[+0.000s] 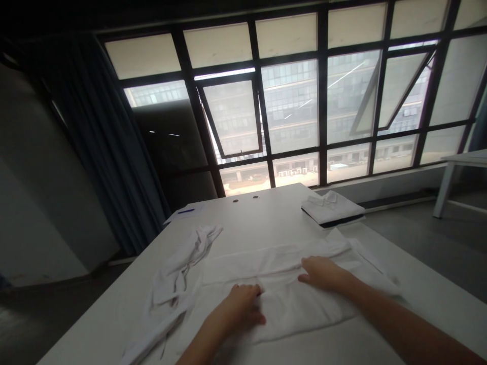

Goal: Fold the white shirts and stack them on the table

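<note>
A white shirt (289, 299) lies partly folded on the white table (262, 213) in front of me. My left hand (241, 304) rests on its near middle with the fingers curled down onto the cloth. My right hand (321, 271) lies on the shirt a little farther and to the right, fingers pressed flat against a fold. Neither hand lifts the cloth. A crumpled white garment (182, 268) trails off to the left of the shirt.
A neatly folded white shirt on a dark board (331, 209) sits at the far right of the table. A paper with a blue pen (185, 211) lies at the far left corner. Large windows stand behind; another table (466, 159) is at right.
</note>
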`<state>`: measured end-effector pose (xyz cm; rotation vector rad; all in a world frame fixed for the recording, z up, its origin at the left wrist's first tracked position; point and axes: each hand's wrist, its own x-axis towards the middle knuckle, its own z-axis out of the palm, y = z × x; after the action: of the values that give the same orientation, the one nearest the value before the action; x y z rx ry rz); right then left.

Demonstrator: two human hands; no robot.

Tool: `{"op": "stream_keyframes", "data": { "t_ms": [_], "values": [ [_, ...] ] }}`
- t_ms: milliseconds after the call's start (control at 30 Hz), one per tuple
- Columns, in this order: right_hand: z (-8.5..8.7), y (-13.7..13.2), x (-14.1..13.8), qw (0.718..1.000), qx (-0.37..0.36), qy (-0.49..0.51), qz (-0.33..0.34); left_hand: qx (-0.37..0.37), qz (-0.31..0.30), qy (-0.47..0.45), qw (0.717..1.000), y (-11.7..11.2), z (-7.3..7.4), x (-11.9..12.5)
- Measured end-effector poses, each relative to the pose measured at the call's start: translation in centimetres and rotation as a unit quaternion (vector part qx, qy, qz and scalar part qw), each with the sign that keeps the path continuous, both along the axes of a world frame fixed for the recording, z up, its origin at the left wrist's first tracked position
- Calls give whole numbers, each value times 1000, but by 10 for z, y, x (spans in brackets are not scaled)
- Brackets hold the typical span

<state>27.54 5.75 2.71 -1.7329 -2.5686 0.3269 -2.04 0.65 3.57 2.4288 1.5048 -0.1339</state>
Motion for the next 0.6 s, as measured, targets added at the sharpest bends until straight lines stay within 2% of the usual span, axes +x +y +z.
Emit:
{"op": "stream_keyframes", "data": {
  "t_ms": [100,200,333,400,467,533,600],
  "values": [
    [7,3,0,999,16,27,22,-3,-35,1,999,-3,13,-2],
    [21,6,0,994,30,103,37,-9,-75,-21,997,-12,28,-5],
    [54,3,5,967,14,253,37,-145,-92,-64,983,-24,53,-12],
    [75,-9,10,934,-54,344,82,-191,-77,-78,975,-29,67,-18],
    [97,-27,18,892,-153,404,136,-187,-42,-76,979,-30,79,-26],
    [119,-49,26,860,-259,399,185,-144,-1,-63,988,-29,88,-36],
    [139,-70,32,825,-379,346,237,-98,36,-60,993,-26,92,-45]
  ]
}}
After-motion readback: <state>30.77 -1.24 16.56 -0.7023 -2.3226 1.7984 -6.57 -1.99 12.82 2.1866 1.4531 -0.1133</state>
